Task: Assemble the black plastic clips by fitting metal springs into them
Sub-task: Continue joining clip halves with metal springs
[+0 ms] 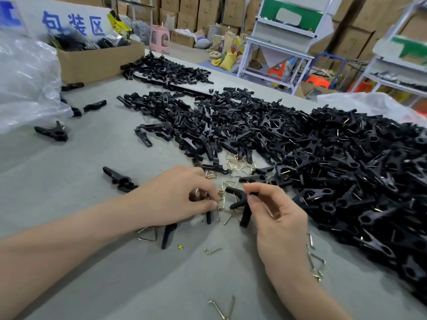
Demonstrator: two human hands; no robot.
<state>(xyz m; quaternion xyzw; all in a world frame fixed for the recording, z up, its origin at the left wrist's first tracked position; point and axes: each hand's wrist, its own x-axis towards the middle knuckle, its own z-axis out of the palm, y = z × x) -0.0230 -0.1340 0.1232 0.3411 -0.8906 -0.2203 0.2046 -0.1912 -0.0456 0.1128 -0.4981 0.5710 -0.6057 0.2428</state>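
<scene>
My right hand point(275, 211) pinches a black plastic clip point(240, 200) between thumb and forefinger, its jaws pointing left and one leg hanging down. My left hand point(180, 197) has its fingers curled round another black clip piece point(208, 215), and a metal spring point(220, 199) lies at its fingertips. Between the two hands lie a few brass-coloured springs point(228, 215). More springs point(240, 161) lie just beyond the hands at the edge of the clip heap.
A large heap of black clips point(346, 169) covers the grey table point(80, 181) to the right and ahead. Loose clips point(119, 179) and springs point(221, 308) lie near my arms. A cardboard box point(97, 61) and clear plastic bag point(25, 84) stand at the far left.
</scene>
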